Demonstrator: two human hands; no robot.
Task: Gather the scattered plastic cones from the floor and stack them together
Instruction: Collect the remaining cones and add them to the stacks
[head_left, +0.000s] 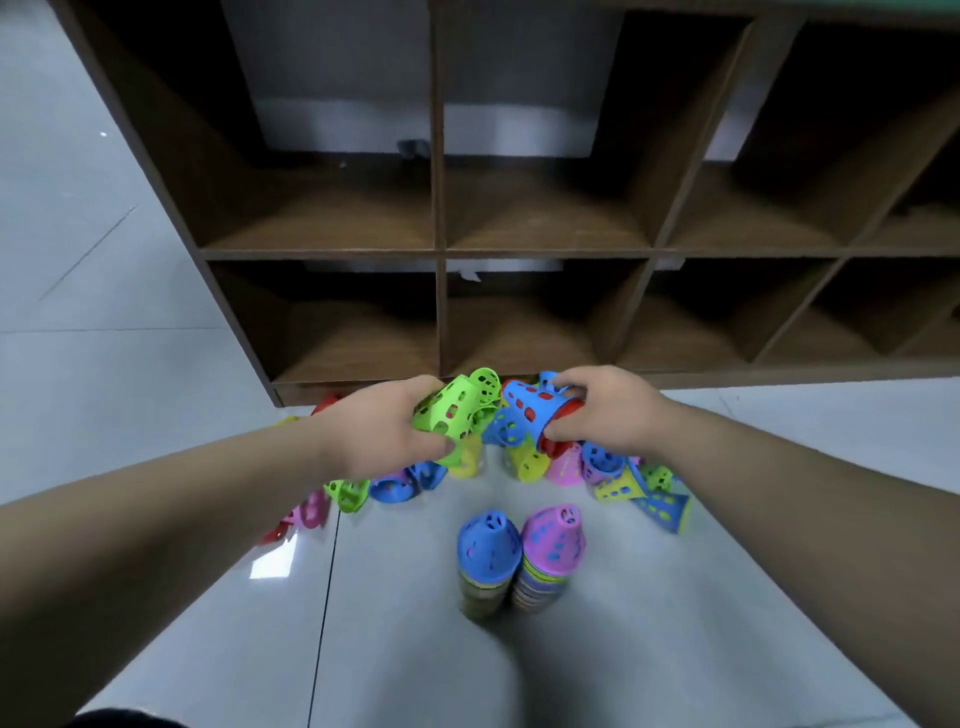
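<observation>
Two cones gripped: left hand (387, 426) green cone (451, 410), right hand (605, 410) blue cone (530, 408), both sideways.

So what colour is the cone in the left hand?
It's a green cone; head view shows it.

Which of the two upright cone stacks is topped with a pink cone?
The right stack of perforated plastic cones; the left stack beside it has a blue top.

Both forearms (156, 519) bare; left hand (374, 426), right hand (608, 410) bare; dark garment patch (124, 719) at bottom-left edge.
</observation>
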